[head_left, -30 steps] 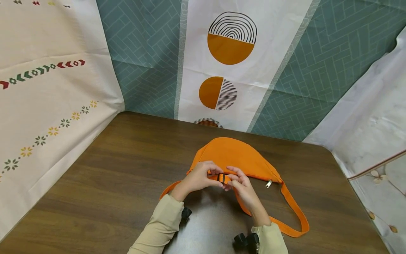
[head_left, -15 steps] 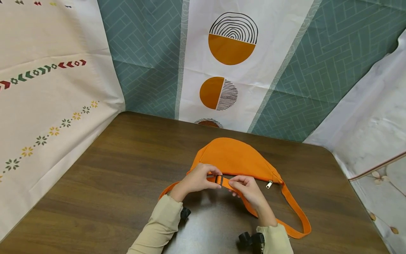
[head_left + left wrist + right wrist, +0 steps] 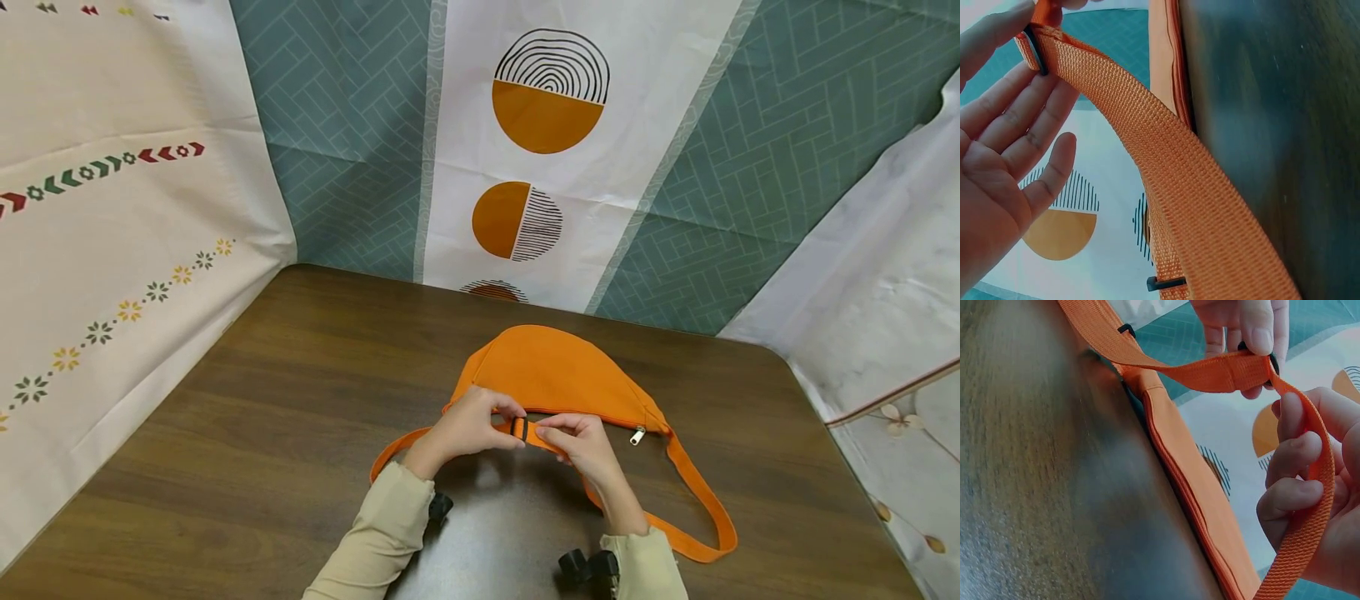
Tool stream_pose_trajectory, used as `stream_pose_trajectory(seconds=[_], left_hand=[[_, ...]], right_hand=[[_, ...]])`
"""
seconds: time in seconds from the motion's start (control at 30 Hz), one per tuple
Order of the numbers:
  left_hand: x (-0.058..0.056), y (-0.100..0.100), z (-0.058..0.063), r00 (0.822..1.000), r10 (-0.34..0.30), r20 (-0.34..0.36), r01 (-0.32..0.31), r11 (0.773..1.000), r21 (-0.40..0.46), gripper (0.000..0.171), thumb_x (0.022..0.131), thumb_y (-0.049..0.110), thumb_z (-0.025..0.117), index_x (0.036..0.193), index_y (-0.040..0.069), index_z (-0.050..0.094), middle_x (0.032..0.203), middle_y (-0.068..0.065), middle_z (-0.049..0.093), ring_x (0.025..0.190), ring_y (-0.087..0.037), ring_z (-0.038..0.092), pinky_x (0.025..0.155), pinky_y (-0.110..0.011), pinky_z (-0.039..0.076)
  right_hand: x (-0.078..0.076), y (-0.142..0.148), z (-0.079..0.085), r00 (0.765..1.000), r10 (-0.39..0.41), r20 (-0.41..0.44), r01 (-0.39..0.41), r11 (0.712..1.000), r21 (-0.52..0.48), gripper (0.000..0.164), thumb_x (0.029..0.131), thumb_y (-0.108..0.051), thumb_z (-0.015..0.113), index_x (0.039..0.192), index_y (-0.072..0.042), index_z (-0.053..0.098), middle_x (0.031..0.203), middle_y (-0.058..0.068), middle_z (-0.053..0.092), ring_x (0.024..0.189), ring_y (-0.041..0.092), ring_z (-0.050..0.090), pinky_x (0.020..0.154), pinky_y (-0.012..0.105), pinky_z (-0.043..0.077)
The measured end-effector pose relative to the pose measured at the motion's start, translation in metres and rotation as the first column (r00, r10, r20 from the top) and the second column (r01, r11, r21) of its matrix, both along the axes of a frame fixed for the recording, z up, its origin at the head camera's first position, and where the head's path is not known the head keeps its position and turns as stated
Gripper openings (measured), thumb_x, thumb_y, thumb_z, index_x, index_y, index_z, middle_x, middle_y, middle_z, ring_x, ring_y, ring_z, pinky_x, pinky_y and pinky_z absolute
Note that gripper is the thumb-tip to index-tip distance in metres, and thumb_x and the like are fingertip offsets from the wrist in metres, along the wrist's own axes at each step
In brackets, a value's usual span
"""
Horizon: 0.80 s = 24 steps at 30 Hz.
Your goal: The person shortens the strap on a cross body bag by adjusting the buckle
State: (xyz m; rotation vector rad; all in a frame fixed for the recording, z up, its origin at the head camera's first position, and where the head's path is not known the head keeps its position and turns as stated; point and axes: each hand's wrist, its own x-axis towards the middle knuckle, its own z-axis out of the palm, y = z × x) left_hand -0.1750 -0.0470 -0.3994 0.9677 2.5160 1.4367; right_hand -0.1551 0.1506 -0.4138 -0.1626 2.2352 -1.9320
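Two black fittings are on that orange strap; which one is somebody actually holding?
The black fitting pinched in the left hand, between thumb and fingers. The other fitting sits beside the end of the orange bag, touched by neither hand.

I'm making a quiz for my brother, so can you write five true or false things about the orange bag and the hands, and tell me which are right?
1. The orange bag lies on the brown table. True.
2. The left hand lies flat on the table. False: it holds the black slider on the strap.
3. The right hand pinches the strap. True.
4. The zipper pull is bright blue. False: it is silver-coloured.
5. Both sleeves are pale beige. True.
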Motion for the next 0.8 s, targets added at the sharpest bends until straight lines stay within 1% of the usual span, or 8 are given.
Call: stream_pose_trajectory(seconds=[0.1,0.2,0.33,0.43,0.57,0.63,0.7,0.8], left_hand=[[0.001,0.002,0.001,1.0,-0.008,-0.007,0.008,1.0,-0.009,0.027,0.069,0.013,0.078,0.092,0.004,0.068,0.083,-0.001,0.065,0.076,-0.012,0.057,0.073,-0.035,0.048],[0.002,0.004,0.001,1.0,-0.009,-0.009,0.009,1.0,-0.002,0.027,0.068,0.014,0.078,0.092,0.004,0.068,0.082,0.0,0.066,0.075,-0.009,0.058,0.071,-0.03,0.048],[0.001,0.006,0.002,1.0,-0.006,-0.018,0.006,1.0,0.019,0.028,0.068,0.013,0.078,0.092,0.003,0.069,0.083,0.0,0.067,0.074,-0.006,0.059,0.069,-0.024,0.048],[0.0,0.005,0.001,0.999,0.002,-0.039,-0.001,1.0,0.019,0.028,0.067,0.013,0.078,0.092,0.003,0.07,0.085,-0.001,0.067,0.075,-0.006,0.06,0.068,-0.023,0.048],[0.0,0.002,0.001,0.997,0.013,-0.078,-0.011,1.0,0.02,0.03,0.067,0.015,0.078,0.092,0.001,0.07,0.086,-0.003,0.067,0.078,-0.008,0.061,0.07,-0.026,0.049],[0.0,0.001,0.002,0.995,0.028,-0.096,-0.027,1.0,0.015,0.03,0.067,0.015,0.078,0.093,0.001,0.07,0.086,-0.004,0.067,0.079,-0.01,0.06,0.072,-0.028,0.049],[0.0,-0.001,0.002,0.993,0.049,-0.109,-0.048,0.999,0.005,0.03,0.067,0.016,0.078,0.093,0.003,0.07,0.086,-0.003,0.067,0.079,-0.011,0.059,0.072,-0.027,0.048],[-0.001,-0.002,0.001,0.989,0.063,-0.131,-0.063,0.998,0.009,0.03,0.067,0.017,0.078,0.093,0.004,0.07,0.089,-0.002,0.066,0.082,-0.013,0.058,0.075,-0.028,0.047]], right_hand=[[0.0,-0.002,0.0,1.0,-0.016,-0.001,0.016,1.0,0.009,0.018,0.082,-0.003,0.063,0.089,0.013,0.064,0.069,0.002,0.062,0.043,0.009,0.039,0.042,0.018,0.034],[0.0,-0.004,0.0,1.0,-0.01,-0.003,0.01,1.0,-0.019,0.019,0.083,-0.003,0.061,0.09,0.015,0.062,0.071,0.0,0.063,0.043,0.008,0.039,0.043,0.017,0.035],[0.0,-0.005,0.001,1.0,0.017,-0.001,-0.017,0.997,-0.071,0.023,0.085,-0.005,0.059,0.093,0.017,0.059,0.066,-0.001,0.06,0.045,0.008,0.042,0.044,0.017,0.037],[0.001,-0.005,0.002,0.998,0.059,0.016,-0.057,0.993,-0.108,0.027,0.087,-0.008,0.057,0.097,0.017,0.058,0.066,0.0,0.059,0.048,0.009,0.046,0.046,0.017,0.039],[0.0,0.002,0.001,0.989,0.148,0.028,-0.143,0.981,-0.13,0.033,0.09,-0.012,0.054,0.102,0.018,0.055,0.072,0.005,0.062,0.053,0.012,0.051,0.051,0.018,0.043],[-0.001,0.007,-0.001,0.98,0.195,0.029,-0.19,0.973,-0.134,0.033,0.091,-0.013,0.053,0.101,0.018,0.054,0.072,0.007,0.062,0.054,0.013,0.052,0.053,0.02,0.045],[-0.002,0.012,-0.002,0.974,0.226,0.026,-0.221,0.966,-0.134,0.03,0.091,-0.012,0.052,0.098,0.016,0.056,0.071,0.009,0.062,0.055,0.013,0.053,0.055,0.022,0.046],[-0.003,0.017,-0.004,0.97,0.242,0.02,-0.236,0.958,-0.163,0.027,0.09,-0.009,0.053,0.095,0.017,0.057,0.07,0.009,0.062,0.055,0.013,0.054,0.056,0.023,0.048]])
